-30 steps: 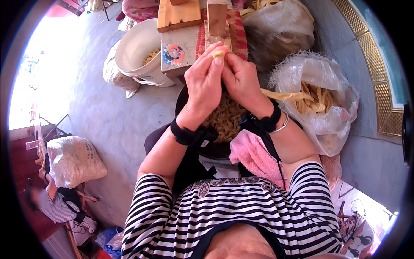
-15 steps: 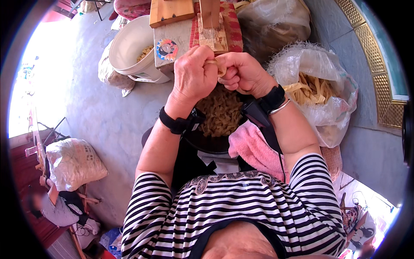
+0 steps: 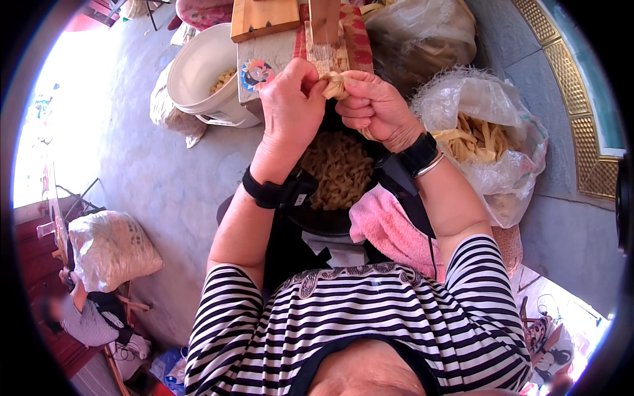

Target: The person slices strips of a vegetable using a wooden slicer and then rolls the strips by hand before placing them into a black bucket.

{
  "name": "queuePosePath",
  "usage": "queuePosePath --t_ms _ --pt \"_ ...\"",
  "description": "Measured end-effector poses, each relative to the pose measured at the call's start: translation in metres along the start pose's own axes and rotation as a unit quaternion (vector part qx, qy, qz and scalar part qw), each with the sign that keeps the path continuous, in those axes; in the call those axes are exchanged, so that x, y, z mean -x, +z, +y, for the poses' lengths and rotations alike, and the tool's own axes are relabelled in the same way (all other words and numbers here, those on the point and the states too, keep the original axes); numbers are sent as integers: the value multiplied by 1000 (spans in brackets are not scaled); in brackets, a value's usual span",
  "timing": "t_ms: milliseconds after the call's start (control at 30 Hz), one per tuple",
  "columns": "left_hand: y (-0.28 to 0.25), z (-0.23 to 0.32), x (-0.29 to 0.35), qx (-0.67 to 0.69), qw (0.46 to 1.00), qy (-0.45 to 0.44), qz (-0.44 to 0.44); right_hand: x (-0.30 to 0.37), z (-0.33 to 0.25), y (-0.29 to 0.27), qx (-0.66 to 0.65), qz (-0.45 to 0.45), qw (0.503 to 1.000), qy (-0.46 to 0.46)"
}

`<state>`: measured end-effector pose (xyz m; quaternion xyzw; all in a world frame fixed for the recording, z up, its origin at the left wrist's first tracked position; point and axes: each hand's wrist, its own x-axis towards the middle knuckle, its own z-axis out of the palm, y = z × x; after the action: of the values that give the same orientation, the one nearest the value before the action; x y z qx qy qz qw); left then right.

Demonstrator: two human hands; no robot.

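Note:
Between my two hands is a soft, pale tan strip (image 3: 334, 86) looped into a thick knot. My left hand (image 3: 290, 109) pinches the knot from the left with thumb and curled fingers. From the right, my right hand (image 3: 376, 105) grips it, and a tail of the strip shows below its palm. Under my hands sits a dark basin (image 3: 317, 226) holding many small tan knotted pieces (image 3: 338, 173). Just beyond the knot is a worn wooden block (image 3: 328, 56) with an upright wooden piece (image 3: 324, 20).
A white bucket (image 3: 188, 99) with tan pieces stands at left. To the right, an open plastic sack (image 3: 515, 178) holds long tan strips (image 3: 481, 137). A pink towel (image 3: 389, 221) lies by my right forearm. Another person (image 3: 86, 317) sits far left beside a full sack (image 3: 113, 251).
My fingers have opened out from tight fists around the strip, and the knot now shows between them. My left hand has turned and shifted slightly left.

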<state>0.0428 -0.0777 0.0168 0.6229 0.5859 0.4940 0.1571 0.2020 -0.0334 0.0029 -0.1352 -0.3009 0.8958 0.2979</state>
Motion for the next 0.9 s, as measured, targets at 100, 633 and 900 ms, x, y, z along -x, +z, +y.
queuePosePath --t_ms 100,633,900 --pt "-6 2 0 -13 998 45 -40 -3 7 12 109 71 990 -50" --pt "-50 -8 -13 466 810 -211 -287 16 -33 0 399 80 897 -172" --pt "-28 -4 -5 -19 947 51 -318 10 -16 7 548 64 816 -170"
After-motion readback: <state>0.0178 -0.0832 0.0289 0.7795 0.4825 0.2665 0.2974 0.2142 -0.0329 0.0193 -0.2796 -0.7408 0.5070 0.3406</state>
